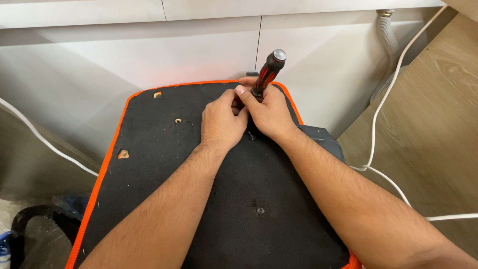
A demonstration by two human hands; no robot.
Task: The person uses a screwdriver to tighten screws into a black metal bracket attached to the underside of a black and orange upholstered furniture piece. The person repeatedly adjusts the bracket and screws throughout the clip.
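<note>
the right hand (271, 112) grips a black-and-red-handled screwdriver (267, 73) upright on the black felt-covered panel with orange piping (164, 164); the left hand (219, 122) fingers pinch beside its tip. a tilted tool could likely slip off and jab those fingers.

black panel (209, 199) mostly open — white wall (149, 55) close behind, cable (388, 174) right.
</note>
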